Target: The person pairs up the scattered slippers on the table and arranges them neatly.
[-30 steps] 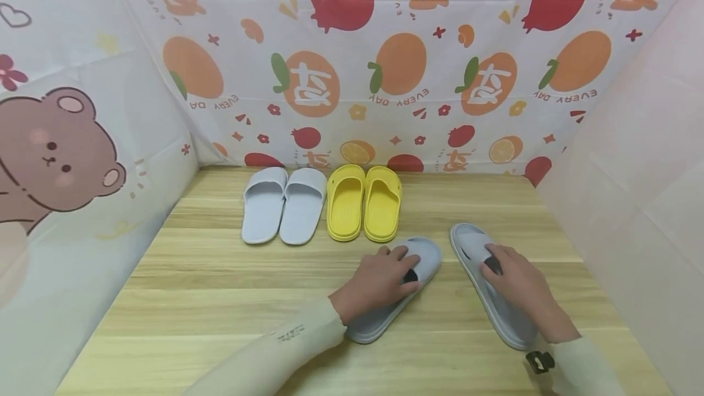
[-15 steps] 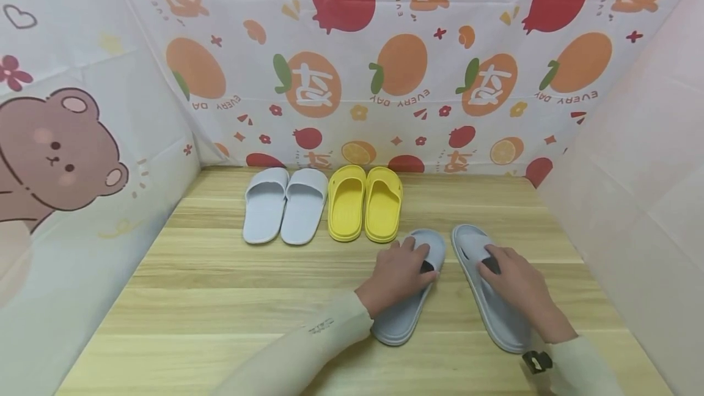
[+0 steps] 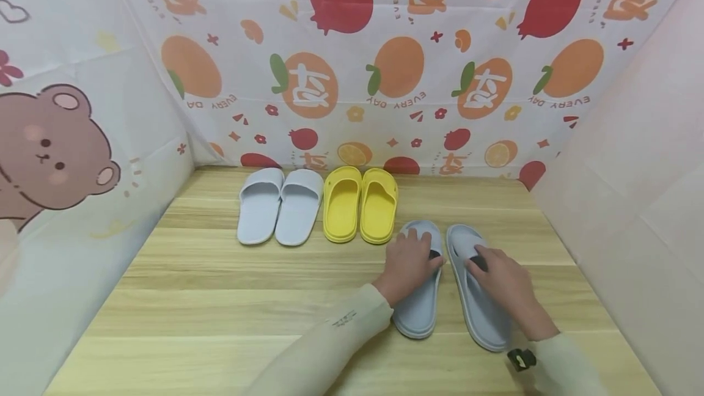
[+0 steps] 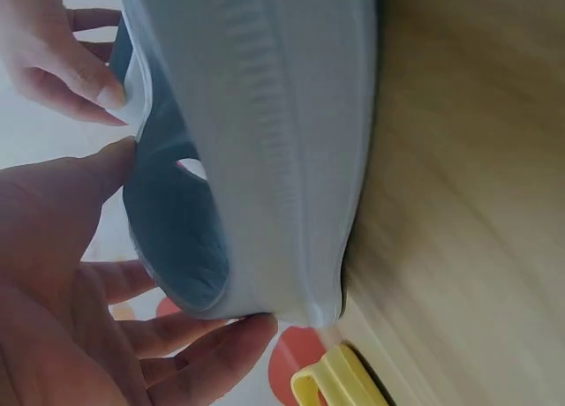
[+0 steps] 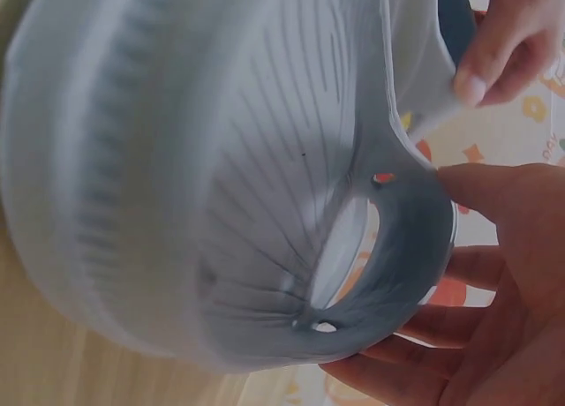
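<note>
My left hand (image 3: 407, 264) grips the strap of a grey-blue slipper (image 3: 420, 316), fingers over its top and thumb at the opening's edge. My right hand (image 3: 503, 283) holds the matching slipper (image 3: 486, 326) by its strap in the same way. Both slippers point away from me on the wooden surface, the right one turned slightly, with a narrow gap between them. In the left wrist view, thumb and fingers span the strap of the left slipper (image 4: 300, 159). The right wrist view shows the ribbed footbed of the right slipper (image 5: 274, 141) and the cut-outs in its strap.
Two yellow slippers (image 3: 341, 212) stand side by side near the back wall, left of my hands. Beside them is a pale grey-white pair (image 3: 297, 219). A fruit-print cloth (image 3: 352, 72) hangs behind, and plain and bear-print cloths close the sides of the wooden surface (image 3: 220, 298).
My left hand has moved its slipper rightward and slightly away, turning it straighter and closer to the other. The right slipper's heel has swung a little to the left.
</note>
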Motion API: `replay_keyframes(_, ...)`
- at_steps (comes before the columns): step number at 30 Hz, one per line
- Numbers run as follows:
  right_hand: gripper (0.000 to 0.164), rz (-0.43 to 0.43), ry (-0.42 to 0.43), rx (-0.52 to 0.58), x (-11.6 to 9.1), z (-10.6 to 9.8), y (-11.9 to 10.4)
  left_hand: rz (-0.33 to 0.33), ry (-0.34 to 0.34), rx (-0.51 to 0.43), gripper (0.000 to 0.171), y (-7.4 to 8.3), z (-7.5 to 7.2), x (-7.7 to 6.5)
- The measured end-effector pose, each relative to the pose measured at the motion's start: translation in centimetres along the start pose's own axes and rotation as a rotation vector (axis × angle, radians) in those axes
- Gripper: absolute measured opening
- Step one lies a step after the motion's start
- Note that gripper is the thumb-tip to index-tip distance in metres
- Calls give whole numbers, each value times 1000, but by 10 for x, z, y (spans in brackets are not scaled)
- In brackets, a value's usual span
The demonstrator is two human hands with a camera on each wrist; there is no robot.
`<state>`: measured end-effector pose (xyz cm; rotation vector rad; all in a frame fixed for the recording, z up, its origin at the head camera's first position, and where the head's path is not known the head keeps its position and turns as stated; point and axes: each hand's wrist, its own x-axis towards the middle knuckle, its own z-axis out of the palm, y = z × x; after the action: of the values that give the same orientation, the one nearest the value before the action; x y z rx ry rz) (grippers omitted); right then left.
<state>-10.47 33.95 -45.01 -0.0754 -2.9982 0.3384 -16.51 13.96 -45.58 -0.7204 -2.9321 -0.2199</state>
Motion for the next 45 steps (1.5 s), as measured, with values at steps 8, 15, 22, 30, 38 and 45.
replay_keyframes(8, 57, -3, 21, -11, 10, 2, -9, -69, 41, 13, 55, 6, 6, 12)
replay_keyframes(15, 57, 27, 25, -30, 23, 3, -18, -107, 87, 51, 53, 11, 10, 21)
replay_keyframes(22, 59, 60, -2, -20, 37, 5, -19, -130, 75, 69, 56, 14, 13, 31)
replay_keyframes(30, 61, 95, -48, -8, 55, 7, -16, -153, 51, 83, 58, 17, 16, 45)
replay_keyframes(38, 61, 89, -45, 4, 75, 10, -11, -192, 23, 63, 60, 16, 19, 65)
replay_keyframes(45, 59, 78, -48, 3, 92, 11, -10, -214, 35, 53, 57, 14, 19, 79)
